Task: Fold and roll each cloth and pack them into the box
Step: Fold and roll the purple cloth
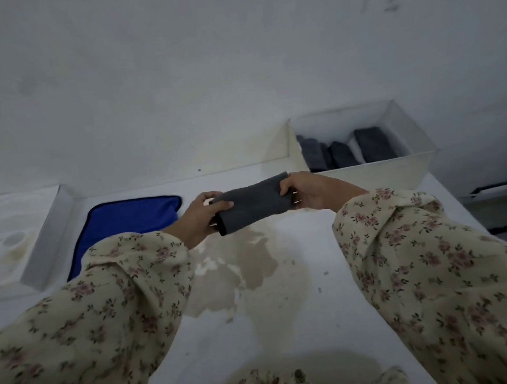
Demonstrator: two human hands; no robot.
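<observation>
A rolled grey cloth is held lifted above the white table, tilted with its right end higher. My left hand grips its left end and my right hand grips its right end. A clear box stands at the back right, just beyond my right hand, with several dark grey rolled cloths standing inside. A blue cloth lies flat at the left, partly hidden by my left sleeve.
A white tray with round moulded hollows sits at the far left beside the blue cloth. A brownish stain marks the table in front of me. The table's right edge runs close to the box, with dark items beyond.
</observation>
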